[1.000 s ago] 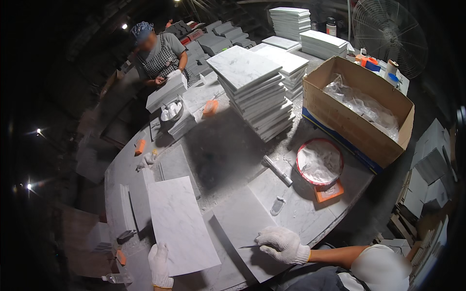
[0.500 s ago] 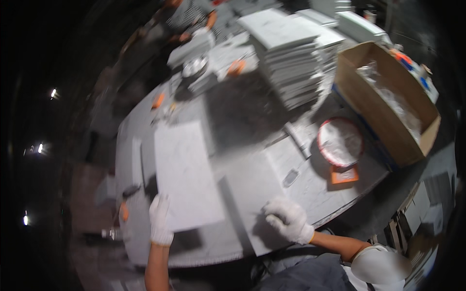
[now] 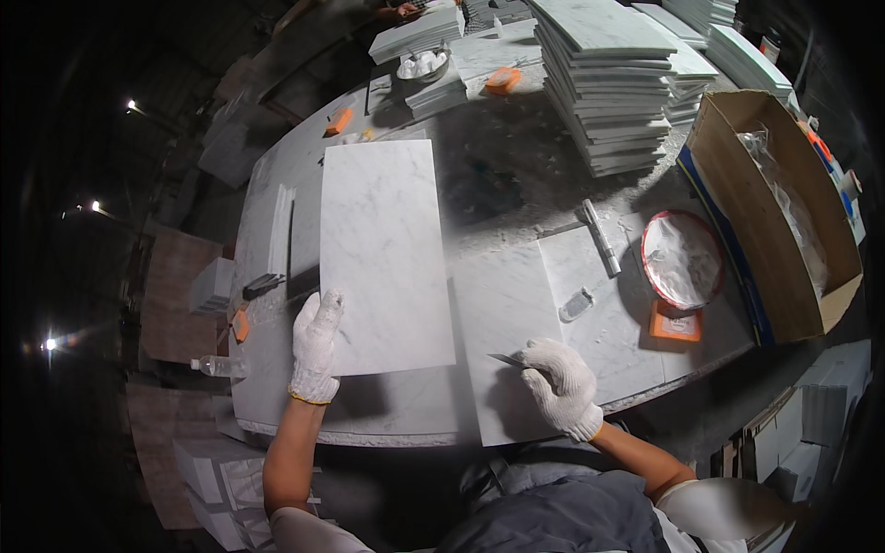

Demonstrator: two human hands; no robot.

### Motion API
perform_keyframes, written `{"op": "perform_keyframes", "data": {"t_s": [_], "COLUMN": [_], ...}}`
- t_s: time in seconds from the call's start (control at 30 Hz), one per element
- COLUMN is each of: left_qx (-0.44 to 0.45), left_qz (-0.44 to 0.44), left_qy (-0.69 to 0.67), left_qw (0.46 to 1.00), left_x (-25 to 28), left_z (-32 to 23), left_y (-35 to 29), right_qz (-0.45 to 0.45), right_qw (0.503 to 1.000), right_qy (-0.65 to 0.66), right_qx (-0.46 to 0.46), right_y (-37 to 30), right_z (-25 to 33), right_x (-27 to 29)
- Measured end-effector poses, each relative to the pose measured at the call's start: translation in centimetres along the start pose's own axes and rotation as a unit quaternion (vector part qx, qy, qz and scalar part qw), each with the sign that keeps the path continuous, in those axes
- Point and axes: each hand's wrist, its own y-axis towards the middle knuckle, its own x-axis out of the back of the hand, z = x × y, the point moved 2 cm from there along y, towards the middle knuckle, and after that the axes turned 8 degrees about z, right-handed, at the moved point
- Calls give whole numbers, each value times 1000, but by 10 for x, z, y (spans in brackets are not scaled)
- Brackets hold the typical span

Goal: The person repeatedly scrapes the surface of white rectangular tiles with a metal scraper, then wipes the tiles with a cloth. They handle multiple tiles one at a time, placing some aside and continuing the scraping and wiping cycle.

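My left hand (image 3: 316, 346), in a white knit glove, grips the left edge of a white marble tile (image 3: 383, 258), thumb on its face. The tile is held up above the table, casting a shadow below. My right hand (image 3: 560, 385), gloved the same way, is closed around a small tool with a thin dark blade (image 3: 504, 358); its handle is hidden in the fist. Beneath that hand lies another marble tile (image 3: 516, 304). A small clear-edged piece with white paste (image 3: 577, 305) lies just beyond the right hand.
A red-rimmed bowl of white paste (image 3: 682, 260) stands at right beside an orange box (image 3: 676, 321) and a marker-like tube (image 3: 601, 238). Farther right is an open cardboard box (image 3: 737, 203). Tall tile stacks (image 3: 604, 101) rise at the back. A plastic bottle (image 3: 219, 366) lies left.
My view has shifted, and the scene looks sharper. The tile has risen and tilted a little in my left hand. The blade at my right hand's fingers now shows clearly.
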Motion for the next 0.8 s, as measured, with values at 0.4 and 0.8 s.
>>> {"op": "perform_keyframes", "data": {"t_s": [0.4, 0.8], "left_qx": [-28, -38], "left_qz": [88, 144], "left_qy": [-157, -195], "left_qw": [983, 970], "left_x": [-75, -205], "left_z": [-45, -95], "left_y": [121, 301], "right_qz": [-142, -184], "right_qw": [988, 969], "right_qy": [-65, -159], "right_qx": [-12, -34], "right_y": [-19, -24], "right_z": [-45, -61], "right_x": [54, 82]}}
